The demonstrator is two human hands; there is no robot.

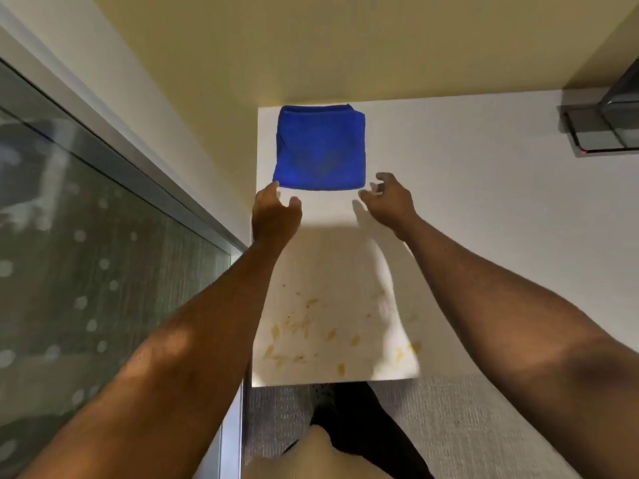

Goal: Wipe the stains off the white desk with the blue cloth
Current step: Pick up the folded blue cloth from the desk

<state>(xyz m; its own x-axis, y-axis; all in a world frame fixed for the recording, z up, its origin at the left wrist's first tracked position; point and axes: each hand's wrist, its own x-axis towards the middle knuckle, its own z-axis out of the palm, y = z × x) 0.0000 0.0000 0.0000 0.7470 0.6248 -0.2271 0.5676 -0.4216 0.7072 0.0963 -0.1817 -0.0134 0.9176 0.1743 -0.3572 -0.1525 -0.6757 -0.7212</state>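
A folded blue cloth [320,148] lies flat on the white desk [484,219] at its far left corner, against the wall. My left hand [275,214] hovers just below the cloth's near left corner, fingers apart and curled, holding nothing. My right hand [389,198] is just off the cloth's near right corner, also open with curled fingers. Yellowish-brown stains [304,330] are scattered over the near part of the desk, between my forearms, down to the front edge.
A dark device on a grey base [601,133] sits at the desk's far right. A glass panel with a metal frame [103,254] runs along the left. The yellow wall [311,46] backs the desk. Grey carpet [466,426] lies below the front edge.
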